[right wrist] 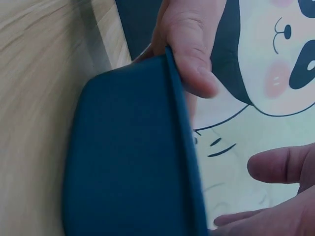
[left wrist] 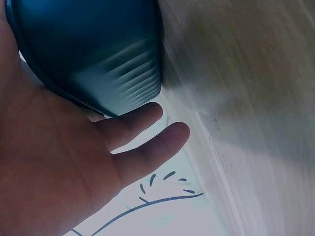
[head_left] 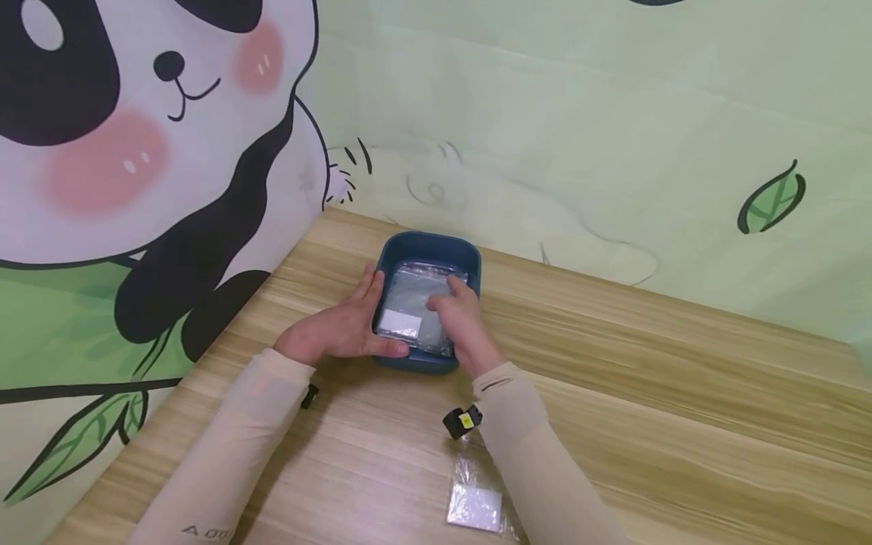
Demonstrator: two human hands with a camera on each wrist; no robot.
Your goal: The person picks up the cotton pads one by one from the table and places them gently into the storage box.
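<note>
A dark blue plastic bin (head_left: 417, 365) stands on the wooden table, with clear plastic bags (head_left: 415, 291) lying flat inside; a white rectangle shows on the top one. My left hand (head_left: 334, 329) holds the bin's near left corner, its thumb over the near rim and its fingers along the left wall. In the left wrist view, two fingers (left wrist: 152, 142) stretch past the bin's ribbed outside. My right hand (head_left: 466, 322) reaches over the right rim onto the bags. Its thumb and fingers stand apart in the right wrist view; some fingertips are hidden.
Another clear bag with a white rectangle (head_left: 474, 506) lies on the table (head_left: 654, 378), partly behind the right forearm. A wall with a panda picture (head_left: 204, 151) borders the table on the left, and a pale green wall (head_left: 579, 136) runs behind the bin.
</note>
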